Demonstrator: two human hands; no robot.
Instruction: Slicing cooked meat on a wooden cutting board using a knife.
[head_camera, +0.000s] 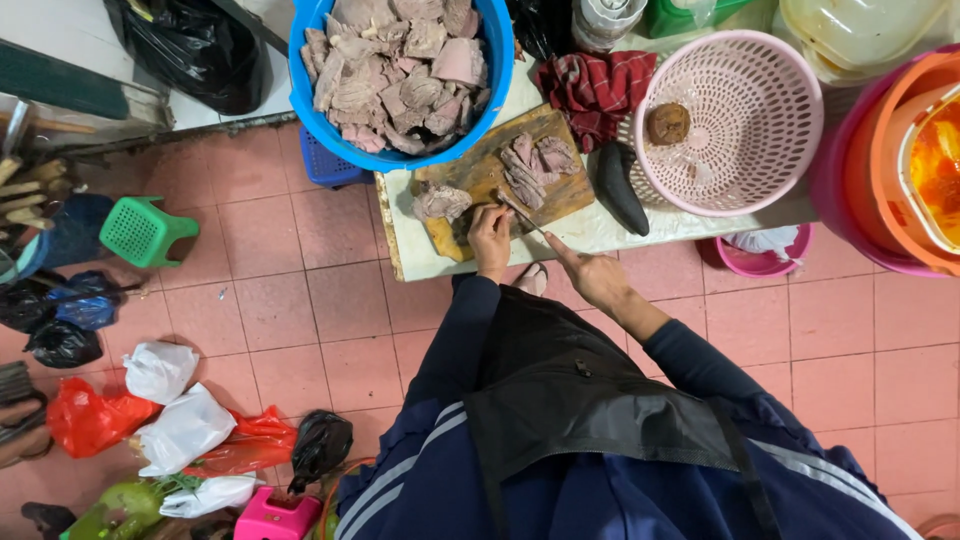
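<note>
Wooden board (470, 180) lies on a pale table (600, 232), and both hands work over it. The left hand (489, 232) reaches forward from a dark blue sleeve, fingers curled down onto a small piece of meat (492, 208) at the board's near edge, pinning it. The right hand (595, 275) comes in from the right with the forearm angled toward the board; it is clenched around the handle of a knife (522, 215), whose thin blade slants up-left and meets the meat just beside the left fingers. More cut slices (530, 165) sit on the board's far right part, and a larger lump (440, 202) lies at its left end.

Beyond the board, a blue tub (497, 70) brims with grey-pink chunks. A red checked cloth (598, 85) lies bunched to the right, with a dark curved object (620, 188) just below it. A pink perforated basket (760, 150) holds one brown round thing (667, 123). Orange and pink buckets (880, 160) stand at the far right.

On the pink tiled floor, left of the person: white bags (180, 430), red bags (85, 420), black bags (62, 342) and a green stool (145, 230).
</note>
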